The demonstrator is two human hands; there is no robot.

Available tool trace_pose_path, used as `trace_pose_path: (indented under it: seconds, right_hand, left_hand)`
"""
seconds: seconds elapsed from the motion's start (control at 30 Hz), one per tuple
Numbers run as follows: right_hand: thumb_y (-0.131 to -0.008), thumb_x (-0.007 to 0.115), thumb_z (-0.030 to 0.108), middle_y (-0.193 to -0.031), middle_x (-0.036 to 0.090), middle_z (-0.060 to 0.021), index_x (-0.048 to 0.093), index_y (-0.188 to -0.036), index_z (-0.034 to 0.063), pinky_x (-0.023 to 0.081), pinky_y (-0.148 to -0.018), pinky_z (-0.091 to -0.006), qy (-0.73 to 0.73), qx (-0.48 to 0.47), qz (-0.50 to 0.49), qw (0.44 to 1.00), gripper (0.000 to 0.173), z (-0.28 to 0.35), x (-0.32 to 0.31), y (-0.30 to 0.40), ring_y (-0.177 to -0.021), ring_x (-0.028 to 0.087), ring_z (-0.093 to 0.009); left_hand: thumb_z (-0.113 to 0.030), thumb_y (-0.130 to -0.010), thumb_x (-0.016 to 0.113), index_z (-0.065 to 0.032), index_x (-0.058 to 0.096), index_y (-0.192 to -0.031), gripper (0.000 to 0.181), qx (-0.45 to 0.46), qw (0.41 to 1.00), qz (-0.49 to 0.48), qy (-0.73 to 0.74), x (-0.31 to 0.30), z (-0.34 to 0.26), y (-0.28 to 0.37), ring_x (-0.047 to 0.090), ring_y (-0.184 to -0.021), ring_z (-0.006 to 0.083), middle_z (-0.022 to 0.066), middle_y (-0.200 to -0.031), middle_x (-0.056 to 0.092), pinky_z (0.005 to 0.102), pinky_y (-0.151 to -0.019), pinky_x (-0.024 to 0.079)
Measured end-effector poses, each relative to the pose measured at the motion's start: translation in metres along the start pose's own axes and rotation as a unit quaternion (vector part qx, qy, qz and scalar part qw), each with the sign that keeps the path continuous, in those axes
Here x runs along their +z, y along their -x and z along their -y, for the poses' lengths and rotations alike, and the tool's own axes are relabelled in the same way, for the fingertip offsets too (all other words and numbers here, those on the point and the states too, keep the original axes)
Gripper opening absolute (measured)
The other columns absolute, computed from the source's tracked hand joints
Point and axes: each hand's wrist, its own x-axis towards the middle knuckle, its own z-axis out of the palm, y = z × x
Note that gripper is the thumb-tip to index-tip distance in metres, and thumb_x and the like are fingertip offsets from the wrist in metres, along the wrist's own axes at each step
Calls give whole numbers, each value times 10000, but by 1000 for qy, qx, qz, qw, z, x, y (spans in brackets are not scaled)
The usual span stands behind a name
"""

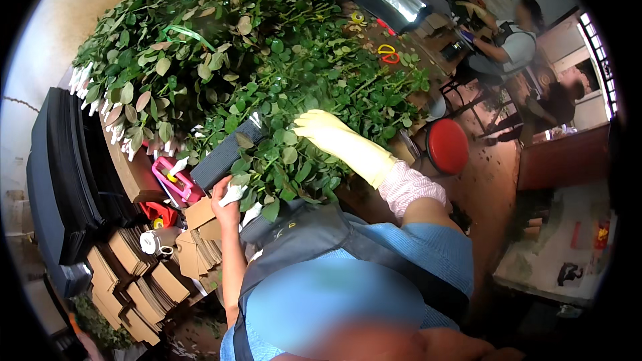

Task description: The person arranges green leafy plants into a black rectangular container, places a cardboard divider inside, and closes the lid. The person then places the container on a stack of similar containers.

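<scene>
My bare left hand [224, 204] is curled around a flower bud in a white sleeve [233, 194], at the near end of a leafy stem. A second white-sleeved bud [252, 213] lies beside it, by my dark apron. Just beyond my left fingers is a dark grey corrugated sheet [225, 156], lying slantwise under some leaves. My right hand [317, 128], in a pale yellow rubber glove, rests over green rose-like stems [296, 165] spread before me. Its fingers reach to the left, close together; leaves and the glove hide whether they grip a stem.
A large pile of leafy stems [200, 50] with white-sleeved ends stands behind. At left are dark sheets [75, 170], folded cardboard [150, 281], a pink plastic holder [173, 180] and a white-lidded cup [155, 241]. Scissors [388, 53] and a red stool [447, 146] are right; two people [516, 45] sit beyond.
</scene>
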Motion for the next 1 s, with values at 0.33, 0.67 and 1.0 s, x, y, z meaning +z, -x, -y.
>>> trace_pose_path:
  seconds: [0.33,0.67,1.0]
  right_hand:
    - [-692,662,26,-1108,692,-158,705,-954,26,532,-850,-402,66,-77,-234,967,266,19,-133,-40,-950,648,-334]
    - [-750,725,-3,-1134,711,-136,738,-1073,68,528,-965,-415,129,-115,-345,922,331,-2,-207,-225,-1084,656,-334]
    - [-844,712,198,-966,702,-138,678,-1187,119,572,-813,-431,138,-43,66,987,353,-8,-134,-239,-941,703,-333]
  left_hand:
    - [-179,-848,778,-86,755,-1055,228,14,992,-57,-109,6,-1,0,664,-762,184,66,-942,709,314,-706,532]
    - [-189,-849,783,-108,758,-1075,241,-44,991,-51,-116,2,-24,4,691,-822,198,66,-1015,721,310,-737,563]
    - [-182,-834,795,-116,772,-1045,222,-40,991,-52,-119,5,-27,5,703,-869,211,77,-1015,736,325,-732,577]
